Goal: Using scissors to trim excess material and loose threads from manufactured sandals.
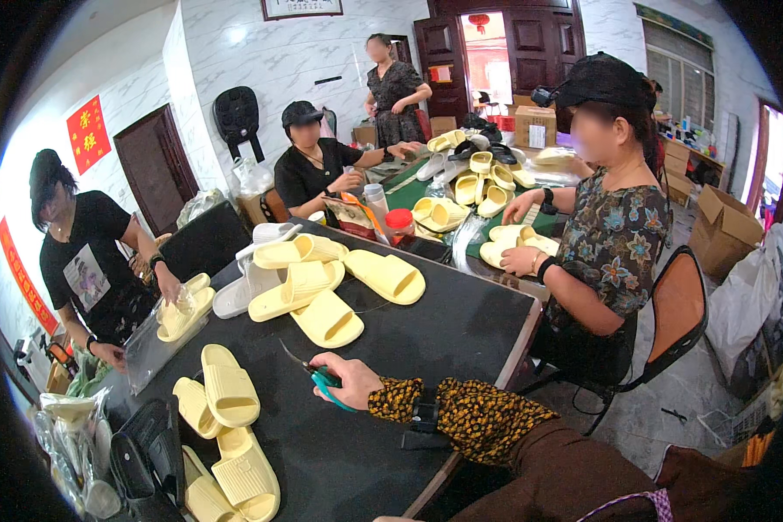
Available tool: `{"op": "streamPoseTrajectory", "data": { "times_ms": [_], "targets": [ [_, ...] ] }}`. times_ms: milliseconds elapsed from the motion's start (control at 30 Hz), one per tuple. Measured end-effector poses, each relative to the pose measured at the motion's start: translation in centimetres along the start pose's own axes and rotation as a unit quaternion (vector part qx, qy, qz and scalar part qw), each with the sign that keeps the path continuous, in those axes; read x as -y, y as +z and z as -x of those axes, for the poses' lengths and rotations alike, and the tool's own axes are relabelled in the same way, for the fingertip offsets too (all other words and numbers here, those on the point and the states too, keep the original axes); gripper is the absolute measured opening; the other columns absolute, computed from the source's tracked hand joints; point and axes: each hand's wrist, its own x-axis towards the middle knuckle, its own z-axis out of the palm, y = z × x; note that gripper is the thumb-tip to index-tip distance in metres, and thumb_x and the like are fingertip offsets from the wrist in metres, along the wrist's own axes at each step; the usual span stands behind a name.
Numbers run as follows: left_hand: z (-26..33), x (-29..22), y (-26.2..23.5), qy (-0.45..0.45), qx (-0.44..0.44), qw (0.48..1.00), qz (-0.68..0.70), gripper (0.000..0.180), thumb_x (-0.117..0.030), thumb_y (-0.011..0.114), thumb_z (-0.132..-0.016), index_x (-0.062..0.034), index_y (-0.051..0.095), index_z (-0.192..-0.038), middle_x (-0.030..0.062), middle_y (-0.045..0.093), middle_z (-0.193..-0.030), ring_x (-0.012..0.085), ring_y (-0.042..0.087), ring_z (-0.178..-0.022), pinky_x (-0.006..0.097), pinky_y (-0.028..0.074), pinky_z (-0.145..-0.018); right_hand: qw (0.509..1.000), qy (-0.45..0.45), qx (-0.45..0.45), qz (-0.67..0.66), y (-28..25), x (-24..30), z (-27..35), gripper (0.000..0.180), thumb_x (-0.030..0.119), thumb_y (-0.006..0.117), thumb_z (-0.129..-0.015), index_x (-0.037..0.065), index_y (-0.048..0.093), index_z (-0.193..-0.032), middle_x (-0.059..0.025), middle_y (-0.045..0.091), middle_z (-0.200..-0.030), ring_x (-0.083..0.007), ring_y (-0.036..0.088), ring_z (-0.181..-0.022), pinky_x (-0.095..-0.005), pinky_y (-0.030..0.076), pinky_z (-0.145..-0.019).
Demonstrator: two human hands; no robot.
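My right hand (352,383) is closed around scissors (329,389) with teal handles, just above the black table. Their thin blades point up and to the left, toward pale yellow slippers (326,322) lying in an overlapping group. More yellow slippers (232,391) lie to the left of my hand, near the table's left side. A sliver of skin at the lower edge looks like my left hand (394,519); its fingers are hidden. White slippers (254,280) lie partly under the yellow ones.
At the left, a person slides yellow slippers (185,311) into a clear bag (152,352). Black slippers (139,461) and bagged pairs (74,444) sit lower left. Across, people handle slippers at a green-topped table (413,193) beside a red-lidded jar (399,226). A chair (680,304) stands right.
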Motion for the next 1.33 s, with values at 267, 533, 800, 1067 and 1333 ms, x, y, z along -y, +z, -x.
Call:
{"op": "streamPoseTrajectory", "data": {
  "times_ms": [267,533,800,1067,1333],
  "targets": [
    [-1.2,0.9,-0.5,-0.012,-0.017,1.0,-0.021,0.006,-0.003,0.059,-0.069,-0.0014,0.054,-0.071,0.0128,0.06,-0.075,0.0273,0.057,-0.064,0.035,0.045,-0.059,1.0,-0.015,-0.002,0.026,0.0,-0.3,-0.1,0.042,0.019,0.066,-0.079,0.004,0.045,-0.112,-0.0098,0.061,-0.076,-0.0183,0.061,-0.069,-0.0298,0.047,-0.065],
    [-1.2,0.9,-0.9,-0.017,0.024,1.0,-0.004,0.008,-0.005,0.061,-0.069,-0.0013,0.054,-0.073,0.0116,0.059,-0.077,0.0274,0.057,-0.067,0.035,0.044,-0.062,0.995,-0.065,-0.022,0.069,0.0,-0.3,0.0,0.038,0.019,0.063,-0.08,0.005,0.045,-0.11,-0.0091,0.062,-0.072,-0.022,0.063,-0.066,-0.0323,0.049,-0.062],
    [-1.3,1.1,-1.1,-0.026,0.183,0.978,0.093,0.011,-0.01,0.064,-0.074,-0.0024,0.056,-0.078,0.0095,0.057,-0.08,0.026,0.056,-0.076,0.036,0.043,-0.069,0.999,-0.036,-0.004,0.036,0.1,-0.2,0.0,0.04,0.019,0.065,-0.079,0.005,0.046,-0.111,-0.0092,0.061,-0.073,-0.0195,0.062,-0.065,-0.0308,0.047,-0.061],
    [-0.1,2.0,-3.7,-0.05,0.162,0.974,0.149,0.022,-0.015,0.069,-0.076,0.0003,0.059,-0.088,0.0145,0.059,-0.091,0.0303,0.058,-0.082,0.038,0.044,-0.073,0.997,-0.059,-0.01,0.045,0.0,-0.6,0.0,0.035,0.02,0.062,-0.081,0.007,0.046,-0.109,-0.0098,0.062,-0.071,-0.0247,0.063,-0.065,-0.0347,0.048,-0.061],
    [0.2,2.0,-4.4,-0.055,0.166,0.975,0.134,0.026,-0.019,0.069,-0.076,0.0001,0.059,-0.09,0.0148,0.06,-0.092,0.0304,0.059,-0.083,0.039,0.044,-0.074,0.997,-0.052,0.002,0.052,-0.2,0.0,0.1,0.036,0.018,0.062,-0.082,0.005,0.045,-0.11,-0.0062,0.061,-0.069,-0.0177,0.062,-0.063,-0.0301,0.047,-0.058]
  ]
}}
